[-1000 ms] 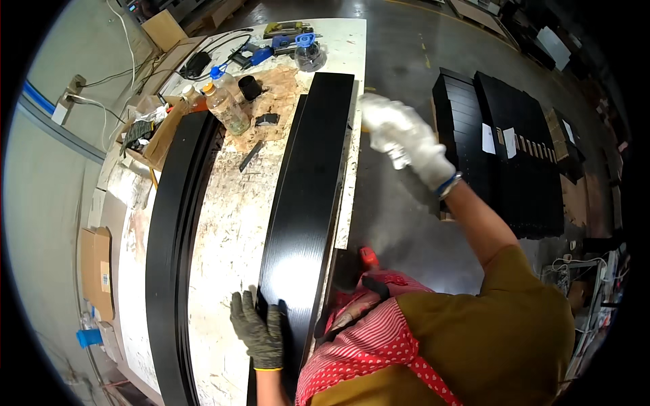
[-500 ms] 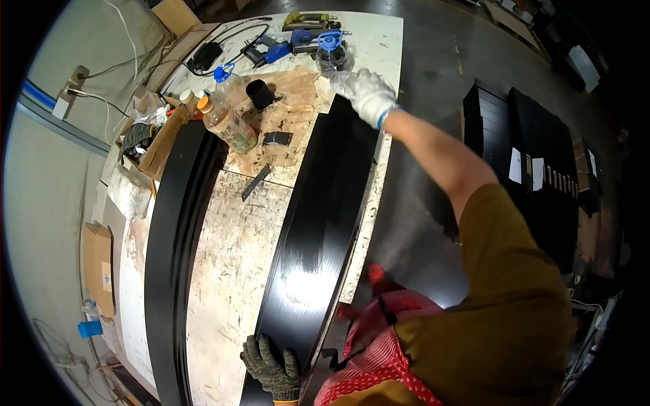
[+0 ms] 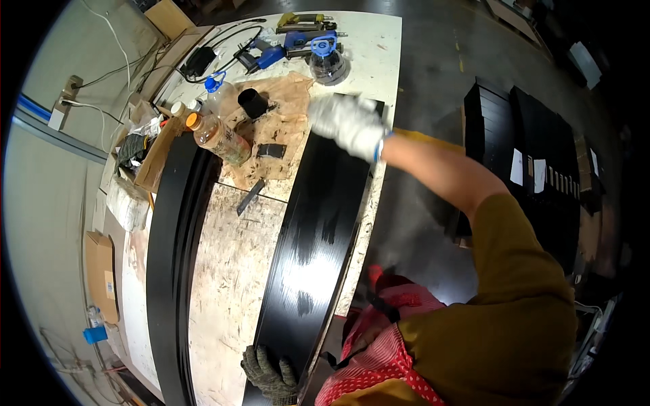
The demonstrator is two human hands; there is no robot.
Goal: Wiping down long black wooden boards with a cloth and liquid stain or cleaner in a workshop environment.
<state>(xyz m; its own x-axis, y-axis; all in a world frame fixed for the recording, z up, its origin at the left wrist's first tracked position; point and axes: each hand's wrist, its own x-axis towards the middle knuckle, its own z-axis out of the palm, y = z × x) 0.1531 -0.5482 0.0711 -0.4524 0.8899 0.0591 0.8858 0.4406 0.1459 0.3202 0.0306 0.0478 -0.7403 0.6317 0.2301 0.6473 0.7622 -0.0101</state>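
A long black board (image 3: 308, 254) lies along the right edge of the worktable, with glossy streaks and dull patches on its face. My left hand (image 3: 271, 377), in a dark grey knit glove, rests on its near end with the fingers apart. Over the far end is my right hand (image 3: 349, 126) in a white glove. Motion smears its fingers, so whether it holds anything is hidden. Just beyond it stands a clear bottle with a blue handle (image 3: 328, 64) and dark contents.
Stacked black boards (image 3: 172, 271) lie on the left side of the worktable (image 3: 227, 271). On stained paper are an orange-capped bottle (image 3: 220, 139), a black cup (image 3: 252, 103) and a black pad (image 3: 271, 151). A scraper-like strip (image 3: 250, 197) lies nearer. Blue nail guns (image 3: 267, 55) sit at the back.
My right hand has moved from beside the blue-handled bottle toward me and left, over the board. More streaks show on the board's middle. My left hand has stayed at the near end.
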